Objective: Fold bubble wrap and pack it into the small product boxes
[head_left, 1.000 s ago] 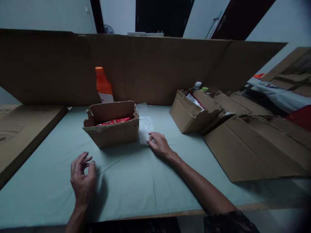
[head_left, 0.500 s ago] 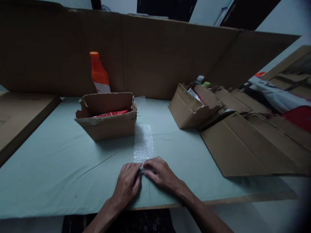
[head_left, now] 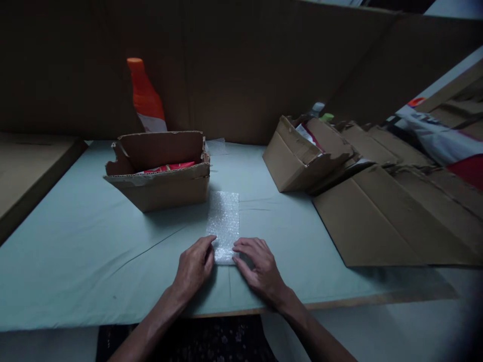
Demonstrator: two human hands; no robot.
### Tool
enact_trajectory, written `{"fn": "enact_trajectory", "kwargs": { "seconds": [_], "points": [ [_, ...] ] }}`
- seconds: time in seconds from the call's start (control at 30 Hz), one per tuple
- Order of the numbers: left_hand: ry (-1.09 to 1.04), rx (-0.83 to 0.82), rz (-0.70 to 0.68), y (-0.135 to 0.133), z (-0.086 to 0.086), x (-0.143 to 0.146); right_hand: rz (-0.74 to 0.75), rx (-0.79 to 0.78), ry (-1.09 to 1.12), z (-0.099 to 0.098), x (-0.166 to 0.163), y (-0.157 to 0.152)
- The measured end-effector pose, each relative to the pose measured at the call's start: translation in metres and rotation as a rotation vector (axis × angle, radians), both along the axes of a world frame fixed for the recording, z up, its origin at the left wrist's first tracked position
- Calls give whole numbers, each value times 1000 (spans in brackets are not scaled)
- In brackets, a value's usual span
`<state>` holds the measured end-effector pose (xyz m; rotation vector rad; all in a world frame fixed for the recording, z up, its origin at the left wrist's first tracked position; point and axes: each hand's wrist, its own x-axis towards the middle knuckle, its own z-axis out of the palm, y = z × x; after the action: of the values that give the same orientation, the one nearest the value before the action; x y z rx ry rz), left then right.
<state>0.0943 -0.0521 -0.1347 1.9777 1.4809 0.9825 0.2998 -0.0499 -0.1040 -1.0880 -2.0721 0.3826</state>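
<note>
A strip of clear bubble wrap (head_left: 223,216) lies lengthwise on the table, its near end folded or rolled over into a thicker band. My left hand (head_left: 194,264) grips the left end of that band, thumb and fingers curled around it. On the opposite side my right hand (head_left: 260,266) pinches the right end between thumb and fingers. Whether anything is wrapped inside the fold I cannot make out. Just beyond, to the left, stands an open cardboard box (head_left: 173,193) with a red packet (head_left: 171,167) in it.
Behind the box is an orange bottle (head_left: 147,100). A second cardboard box (head_left: 287,158) holding several items stands at the back right, beside more cardboard boxes (head_left: 377,221). A flat carton (head_left: 33,171) lies at the left. A tall cardboard panel (head_left: 234,75) closes off the back.
My hands have moved apart to the two sides of the wrap, and its folded near end now shows between them. The view has tilted downward.
</note>
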Motion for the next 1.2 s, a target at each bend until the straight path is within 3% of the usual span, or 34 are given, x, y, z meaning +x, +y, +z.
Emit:
{"fn": "enact_trajectory", "kwargs": {
  "seconds": [0.1, 0.27, 0.4, 0.6, 0.87, 1.0, 1.2],
  "points": [
    [40, 30, -6, 2, -3, 3, 58, 61, -111, 0, -1, -10],
    [68, 108, -25, 0, 2, 0, 88, -9, -263, -11, -10, -10],
    [59, 203, -53, -9, 10, -10, 77, -36, -195, -15, -11, -3],
    [61, 128, -163, -23, 4, -15, 105, -219, -61, -8, -6, -6],
    [74, 78, -100, -10, 4, -9, 17, 26, -188, -2, 2, -19],
    [50, 59, -72, -10, 7, -9, 64, 10, -264, -8, -1, -16],
    [70, 156, -183, -24, 13, -17, 84, -161, -81, -8, 1, -10]
  ]
}}
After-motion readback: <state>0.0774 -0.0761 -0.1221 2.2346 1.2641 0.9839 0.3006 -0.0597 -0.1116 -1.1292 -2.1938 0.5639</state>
